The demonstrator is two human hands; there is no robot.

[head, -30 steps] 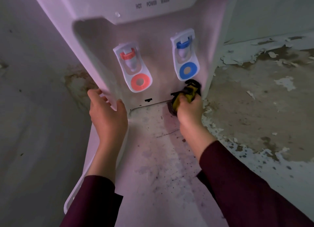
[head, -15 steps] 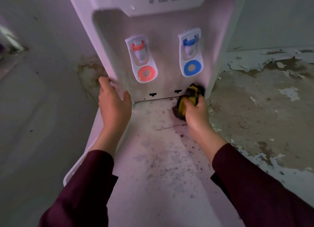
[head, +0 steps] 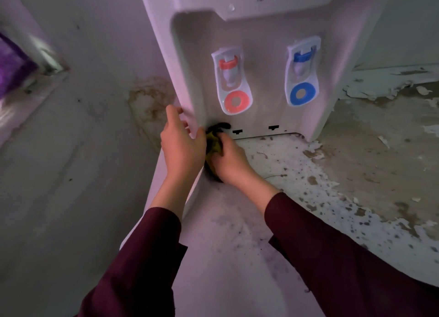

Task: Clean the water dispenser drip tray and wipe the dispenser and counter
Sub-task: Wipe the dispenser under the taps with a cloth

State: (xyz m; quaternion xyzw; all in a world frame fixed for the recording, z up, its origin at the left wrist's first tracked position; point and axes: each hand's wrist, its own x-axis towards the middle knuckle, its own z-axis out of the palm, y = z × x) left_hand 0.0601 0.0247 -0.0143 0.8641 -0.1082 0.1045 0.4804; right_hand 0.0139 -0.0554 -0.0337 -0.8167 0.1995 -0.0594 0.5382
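A white water dispenser (head: 266,27) stands upright ahead, with a red tap (head: 231,81) on the left and a blue tap (head: 301,72) on the right. No drip tray is in view; two empty slots show under the taps. My left hand (head: 181,145) rests flat against the dispenser's lower left edge. Pressed into the bottom left corner of the recess is a crumpled yellow and black cloth (head: 213,145), held by my right hand (head: 229,162). Below it, the dispenser's base surface (head: 237,245) is speckled with dirt.
To the right, the counter (head: 380,155) has peeling, flaking paint and brown stains. A stained wall (head: 147,98) lies left of the dispenser. Something purple (head: 11,72) shows at the far left edge.
My right hand has slid the cloth from the right corner under the blue tap across to the left corner under the red tap. The left hand has stayed on the dispenser's left edge.
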